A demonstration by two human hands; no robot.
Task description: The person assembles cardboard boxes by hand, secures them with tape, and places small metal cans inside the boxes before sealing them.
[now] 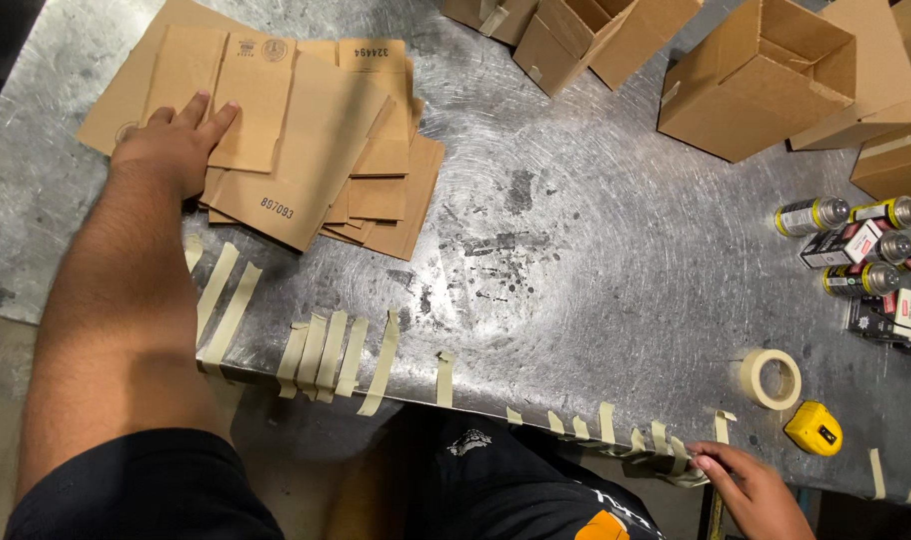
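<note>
My left hand (176, 140) rests flat on a fanned stack of flattened brown cardboard boxes (316, 150) at the far left of the scratched metal table (576, 260). Its fingers are spread over the top sheet. My right hand (751, 490) is at the table's near edge, fingertips pinching a strip of beige masking tape (688, 470) stuck there. Several more tape strips (326, 355) hang along that near edge.
A roll of masking tape (772, 378) and a yellow tape measure (814, 428) lie near the right front. Several small spray cans and little boxes (861, 255) lie at the right edge. Assembled open cardboard boxes (766, 80) stand along the back.
</note>
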